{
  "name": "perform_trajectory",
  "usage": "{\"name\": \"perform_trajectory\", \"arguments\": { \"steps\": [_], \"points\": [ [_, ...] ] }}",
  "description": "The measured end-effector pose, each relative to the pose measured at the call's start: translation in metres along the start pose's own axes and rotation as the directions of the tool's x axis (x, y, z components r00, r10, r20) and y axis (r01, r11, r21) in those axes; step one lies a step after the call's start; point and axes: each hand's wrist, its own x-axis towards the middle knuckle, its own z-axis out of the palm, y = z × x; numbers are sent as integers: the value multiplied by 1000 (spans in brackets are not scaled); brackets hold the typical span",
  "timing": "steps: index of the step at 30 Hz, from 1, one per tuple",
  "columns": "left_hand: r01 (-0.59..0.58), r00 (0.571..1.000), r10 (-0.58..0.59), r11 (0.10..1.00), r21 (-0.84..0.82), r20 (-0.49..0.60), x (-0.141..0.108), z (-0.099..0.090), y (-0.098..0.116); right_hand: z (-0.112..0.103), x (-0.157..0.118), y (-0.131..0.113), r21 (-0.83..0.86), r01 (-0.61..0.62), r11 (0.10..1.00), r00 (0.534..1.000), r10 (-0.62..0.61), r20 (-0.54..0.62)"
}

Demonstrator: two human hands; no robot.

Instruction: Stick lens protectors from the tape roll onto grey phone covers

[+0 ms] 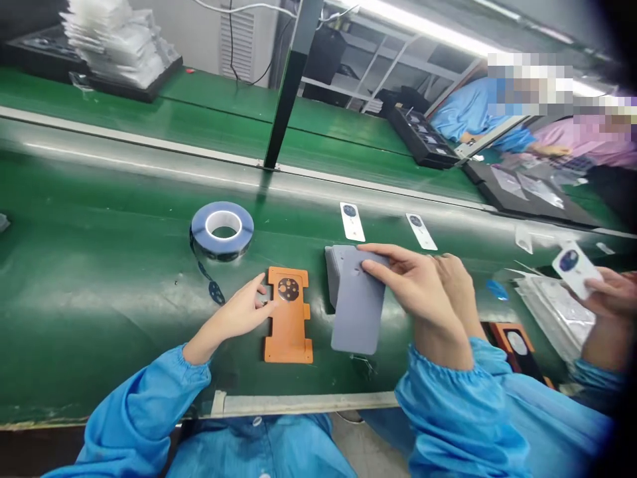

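Observation:
An orange fixture (pixel 291 332) lies on the green work surface, with a dark round camera-ring sticker (pixel 288 289) near its top. My left hand (pixel 245 309) is at the fixture's left edge, fingers apart, holding nothing. Between the thumb and fingers of my right hand (pixel 413 279) is a grey phone-shaped sheet (pixel 359 318), tilted over the surface. Just behind it stands a stack of similar grey sheets (pixel 332 275), partly hidden. Left of the fixture sits a blue tape roll (pixel 223 229), its strip of dark stickers trailing towards my left hand.
Two white cards (pixel 352 229) (pixel 421 232) lie beyond my right hand. At right, a co-worker's hand (pixel 614 292) holds another white card (pixel 577 269), near a second orange fixture (pixel 515 342) and plastic bags (pixel 557 312). A metal post (pixel 286 99) rises behind.

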Motion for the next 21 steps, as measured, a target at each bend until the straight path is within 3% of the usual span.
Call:
{"name": "perform_trajectory", "arguments": {
  "steps": [4, 7, 14, 16, 18, 21],
  "points": [
    [-21, 1000, 21, 1000, -9, 6, -2, 3, -1, 55, -16, 2, 105, -100, 989, 979, 79, 188],
    [-19, 1000, 19, 1000, -21, -1, -2, 4, -3, 86, -17, 17, 171, -95, 981, 979, 61, 195],
    [-89, 995, 88, 996, -14, -37, -2, 8, -2, 111, -22, 35, 216, -94, 972, 984, 58, 167],
    [-105, 993, 106, 994, 28, -54, -1, 10, -3, 113, -24, 37, 157, -36, 987, 986, 10, 165],
    [-100, 993, 103, 993, 64, -48, 0, 12, -4, 115, -24, 40, 18, 108, 994, 984, -110, 141],
    [-72, 996, 78, 990, 123, -41, 1, 15, -5, 120, -24, 46, -273, 309, 911, 950, -281, 139]
  ]
}}
